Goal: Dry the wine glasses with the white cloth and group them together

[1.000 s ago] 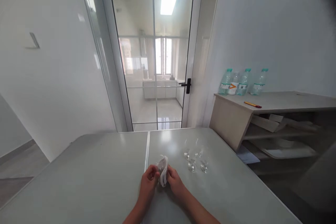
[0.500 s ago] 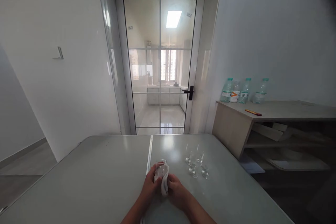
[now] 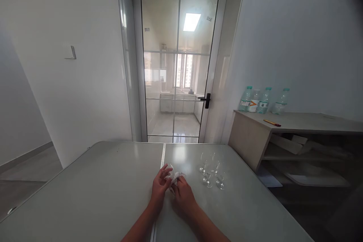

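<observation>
My left hand (image 3: 160, 183) is closed around a clear glass (image 3: 169, 168), its fingers over the bowl; the lower part of the glass is hidden by the hands and cloth. A crumpled white cloth (image 3: 178, 176) is gripped in my right hand (image 3: 183, 193), pressed up against the glass. Both hands are close together above the table, near its middle seam. To their right, several clear stemmed glasses (image 3: 208, 180) stand in a group on the table.
The grey-green table (image 3: 113, 193) has a pale seam (image 3: 163, 155) down its middle. At the right, a wooden shelf unit (image 3: 251, 136) carries several plastic bottles (image 3: 263, 100) and a yellow-and-red utility knife (image 3: 272, 123). A glazed door (image 3: 176, 117) with a black handle (image 3: 208, 101) stands behind the table.
Both hands have moved slightly away from me with the glass and cloth. The cloth has come out of the glass's front and is now bunched at its right side. The view has tilted a little.
</observation>
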Available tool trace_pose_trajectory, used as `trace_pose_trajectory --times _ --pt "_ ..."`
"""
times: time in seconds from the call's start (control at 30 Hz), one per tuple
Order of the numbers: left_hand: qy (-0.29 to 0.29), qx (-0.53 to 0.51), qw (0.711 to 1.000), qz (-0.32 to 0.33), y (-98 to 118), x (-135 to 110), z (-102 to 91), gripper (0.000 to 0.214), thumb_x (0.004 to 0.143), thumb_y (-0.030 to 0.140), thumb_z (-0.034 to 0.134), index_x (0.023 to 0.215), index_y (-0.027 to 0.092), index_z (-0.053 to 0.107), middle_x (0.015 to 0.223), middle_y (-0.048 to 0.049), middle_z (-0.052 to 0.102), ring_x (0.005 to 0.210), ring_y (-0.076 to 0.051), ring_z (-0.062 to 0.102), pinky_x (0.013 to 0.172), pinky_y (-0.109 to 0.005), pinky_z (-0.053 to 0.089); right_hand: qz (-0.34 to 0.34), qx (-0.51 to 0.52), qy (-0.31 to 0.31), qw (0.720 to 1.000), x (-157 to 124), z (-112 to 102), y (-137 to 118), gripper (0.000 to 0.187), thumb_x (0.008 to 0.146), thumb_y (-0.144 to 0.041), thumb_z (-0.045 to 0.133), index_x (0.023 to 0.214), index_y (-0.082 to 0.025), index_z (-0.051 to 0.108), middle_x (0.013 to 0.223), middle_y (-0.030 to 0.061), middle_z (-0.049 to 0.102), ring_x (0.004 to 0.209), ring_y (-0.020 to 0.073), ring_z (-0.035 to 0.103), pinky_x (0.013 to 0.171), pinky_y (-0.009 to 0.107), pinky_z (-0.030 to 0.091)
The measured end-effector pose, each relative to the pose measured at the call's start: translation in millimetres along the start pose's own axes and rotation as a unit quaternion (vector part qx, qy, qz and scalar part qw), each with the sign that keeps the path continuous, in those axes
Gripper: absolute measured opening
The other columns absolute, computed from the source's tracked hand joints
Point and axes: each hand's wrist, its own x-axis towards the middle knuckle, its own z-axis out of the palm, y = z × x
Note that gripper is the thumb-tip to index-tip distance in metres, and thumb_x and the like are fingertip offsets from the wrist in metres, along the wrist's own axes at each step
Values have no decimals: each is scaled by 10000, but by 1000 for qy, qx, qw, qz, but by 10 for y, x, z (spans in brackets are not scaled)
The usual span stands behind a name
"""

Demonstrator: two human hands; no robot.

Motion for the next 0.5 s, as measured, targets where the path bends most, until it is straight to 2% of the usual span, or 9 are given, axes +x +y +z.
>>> trace_pose_trajectory --times 0.1,0.13,0.2,0.27,0.3,0.33,0.4,0.43,0.5 --pt "-19 -39 999 -25 -28 11 2 684 689 564 853 1235 175 712 1273 -176 712 1216 -355 645 1045 -461 506 77 145 -49 985 -12 -17 51 395 890 -529 644 710 -180 686 748 58 620 702 196 530 719 339 445" --pt "-22 -55 998 -35 -58 19 4 681 687 588 846 1206 163 728 1262 -186 715 1206 -363 650 1032 -463 510 117 217 -74 966 -22 -16 70 423 871 -541 665 680 -164 670 682 41 595 635 172 505 670 321 436" --pt "-31 -99 993 -61 -125 32 9 706 693 651 815 1176 140 741 1230 -210 723 1143 -367 678 967 -455 534 198 350 -135 906 -53 -6 83 407 839 -506 712 675 -136 670 611 26 581 547 140 485 602 295 418" --pt "-46 -141 985 -84 -172 37 12 740 709 691 781 1189 129 733 1219 -226 721 1070 -354 705 898 -430 547 255 425 -170 851 -78 1 54 338 800 -430 764 695 -118 685 604 34 612 526 138 519 579 281 420" --pt "-51 -157 982 -90 -178 36 11 744 719 692 774 1204 129 723 1220 -227 718 1048 -341 712 880 -418 548 270 441 -170 839 -81 -3 27 318 786 -406 784 700 -114 693 604 38 626 528 141 537 575 275 424" --pt "-53 -167 980 -90 -170 35 11 737 733 680 772 1224 135 709 1228 -223 714 1043 -327 713 878 -407 546 276 447 -151 837 -73 -13 -8 317 781 -404 798 704 -113 700 605 39 636 531 142 547 570 271 427" --pt "-36 -176 981 -77 -124 34 11 715 766 658 760 1265 153 671 1230 -203 713 1052 -297 710 892 -392 542 261 447 -63 853 -30 -54 -87 348 791 -459 802 750 -122 723 637 38 660 547 141 555 570 267 436" --pt "-24 -175 982 -69 -94 34 16 718 783 659 744 1291 161 644 1221 -194 716 1063 -288 706 898 -389 540 242 447 5 861 3 -82 -130 379 819 -514 771 835 -137 741 700 43 689 585 150 574 596 277 459" --pt "3 -146 988 -55 -42 28 39 732 791 690 712 1285 158 619 1173 -189 733 1034 -278 709 864 -378 545 198 430 99 875 69 -132 -223 448 848 -589 719 1037 -183 740 883 61 736 750 194 643 706 317 514"
